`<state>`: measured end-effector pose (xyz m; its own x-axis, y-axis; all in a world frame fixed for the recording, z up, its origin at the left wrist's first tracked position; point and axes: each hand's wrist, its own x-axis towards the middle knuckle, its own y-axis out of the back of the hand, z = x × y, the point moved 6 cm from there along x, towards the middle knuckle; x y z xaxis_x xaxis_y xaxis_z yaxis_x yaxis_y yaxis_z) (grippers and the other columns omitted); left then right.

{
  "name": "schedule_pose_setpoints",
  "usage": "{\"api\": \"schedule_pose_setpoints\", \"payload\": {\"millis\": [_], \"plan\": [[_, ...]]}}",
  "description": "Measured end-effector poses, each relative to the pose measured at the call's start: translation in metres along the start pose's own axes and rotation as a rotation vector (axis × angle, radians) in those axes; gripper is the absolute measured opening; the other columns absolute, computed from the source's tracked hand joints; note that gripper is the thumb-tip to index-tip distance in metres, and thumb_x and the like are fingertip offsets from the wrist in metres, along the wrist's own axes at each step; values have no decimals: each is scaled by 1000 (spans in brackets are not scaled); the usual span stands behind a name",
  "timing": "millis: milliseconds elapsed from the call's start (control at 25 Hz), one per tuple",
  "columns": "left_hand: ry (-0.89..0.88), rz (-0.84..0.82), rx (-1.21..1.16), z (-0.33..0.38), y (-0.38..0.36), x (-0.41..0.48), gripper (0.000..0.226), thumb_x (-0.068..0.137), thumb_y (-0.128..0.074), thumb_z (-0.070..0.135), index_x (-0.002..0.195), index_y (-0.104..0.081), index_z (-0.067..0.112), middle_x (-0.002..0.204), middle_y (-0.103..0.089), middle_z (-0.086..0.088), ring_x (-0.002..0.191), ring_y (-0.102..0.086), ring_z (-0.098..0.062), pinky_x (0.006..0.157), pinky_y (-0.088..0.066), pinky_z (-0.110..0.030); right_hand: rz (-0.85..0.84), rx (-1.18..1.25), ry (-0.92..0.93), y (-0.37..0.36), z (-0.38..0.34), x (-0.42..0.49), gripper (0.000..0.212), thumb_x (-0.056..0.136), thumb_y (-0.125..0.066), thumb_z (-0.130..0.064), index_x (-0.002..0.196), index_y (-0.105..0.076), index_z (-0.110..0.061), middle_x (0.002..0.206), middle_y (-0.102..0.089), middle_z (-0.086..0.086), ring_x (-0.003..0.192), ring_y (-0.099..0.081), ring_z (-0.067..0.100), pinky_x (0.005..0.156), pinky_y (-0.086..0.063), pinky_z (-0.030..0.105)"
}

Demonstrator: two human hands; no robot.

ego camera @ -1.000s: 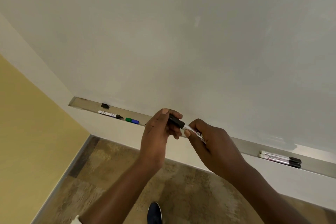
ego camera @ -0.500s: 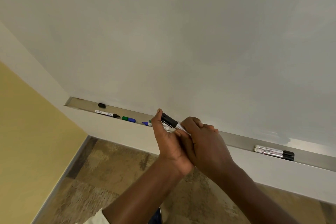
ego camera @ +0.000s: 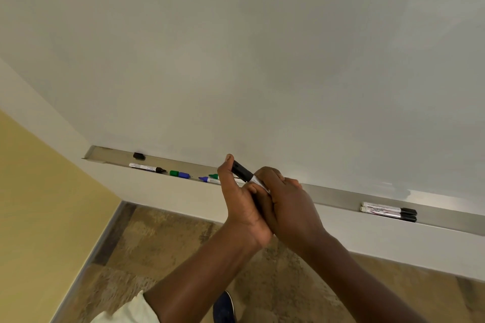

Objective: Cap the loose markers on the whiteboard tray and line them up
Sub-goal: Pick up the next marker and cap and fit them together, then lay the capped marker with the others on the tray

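Observation:
A black-capped marker is held in front of the metal tray. My right hand wraps its white barrel. My left hand presses against the right, thumb on the black cap. On the tray to the left lie an uncapped black marker, a loose black cap, a green cap joined end to end with a blue cap, an uncapped blue marker and a green-tipped marker, partly hidden by my left hand. Two capped black markers lie side by side at the right.
The whiteboard fills the upper view. A yellow wall stands at the left. Below lies a mottled brown floor with a dark shoe near the bottom edge.
My left hand turned palm up and closed in against my right hand, its thumb now pushing on the cap. The blue and green uncapped markers came into view behind it.

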<state>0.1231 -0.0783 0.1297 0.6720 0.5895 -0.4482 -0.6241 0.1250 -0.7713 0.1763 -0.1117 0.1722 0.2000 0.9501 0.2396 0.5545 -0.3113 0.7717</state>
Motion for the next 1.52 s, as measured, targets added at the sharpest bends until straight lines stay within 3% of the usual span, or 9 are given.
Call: {"api": "schedule_pose_setpoints", "payload": {"millis": [120,280,400,520,760,840,1040,1400,1520], "plan": [[5,53,132,-8,11,12,81,72,-51,83,85,-68,5,93,-66,-13,99,-66,-29,102,-47,-42,-39,125,-93,-14,21,-5,22,101,-35,-42,108,-49,-26,83,-57,-9,72,-54,11,54,-49,36],[10,71,352,-26,39,39,91,82,-39,82,112,-70,1,114,-67,-28,110,-64,-32,103,-47,-49,-62,281,-224,-30,63,-22,23,103,-38,-36,119,-50,-24,92,-66,-8,78,-63,6,64,-54,31],[-52,142,727,-36,63,59,79,90,-29,75,108,-72,11,99,-74,-9,99,-69,-30,79,-52,-40,34,280,-383,-30,110,-36,16,100,-49,-28,110,-59,-21,102,-64,-5,87,-61,7,68,-48,20],[-269,154,1432,-33,84,77,48,96,-44,61,117,-65,23,117,-68,3,114,-62,-23,87,-48,-32,142,254,-617,-21,165,-52,15,97,-55,-30,107,-61,-20,98,-66,-3,81,-62,11,66,-48,20],[-386,-157,2363,-50,130,111,87,85,-33,66,155,-29,15,162,-28,-12,149,-27,-30,117,-29,-47,443,624,-957,-1,242,-80,39,94,-59,-13,126,-43,-29,95,-67,9,82,-70,23,77,-61,44],[-337,-196,2433,-55,136,115,85,87,-40,61,157,-23,16,166,-15,-12,153,-15,-30,121,-20,-47,496,706,-998,0,255,-83,58,93,-58,-7,135,-37,-41,90,-65,12,81,-70,25,73,-62,40],[-322,-206,2486,-58,134,117,76,89,-52,56,151,-38,15,166,-12,-14,153,-14,-33,120,-20,-50,478,591,-1058,-6,269,-83,32,94,-47,-3,111,-66,-22,90,-67,5,76,-71,18,75,-62,36],[-343,-210,2484,-60,134,116,73,88,-58,52,147,-44,12,165,-16,-16,152,-17,-36,119,-22,-51,332,366,-1156,-29,285,-70,38,76,-48,-6,107,-64,-21,104,-66,4,92,-67,29,78,-60,44],[-346,-206,2484,-60,135,116,73,88,-57,52,147,-43,12,165,-15,-16,152,-16,-36,119,-21,-51,259,243,-1147,-26,283,-64,36,81,-51,-5,114,-64,-14,108,-62,7,99,-61,28,81,-52,31]]}}
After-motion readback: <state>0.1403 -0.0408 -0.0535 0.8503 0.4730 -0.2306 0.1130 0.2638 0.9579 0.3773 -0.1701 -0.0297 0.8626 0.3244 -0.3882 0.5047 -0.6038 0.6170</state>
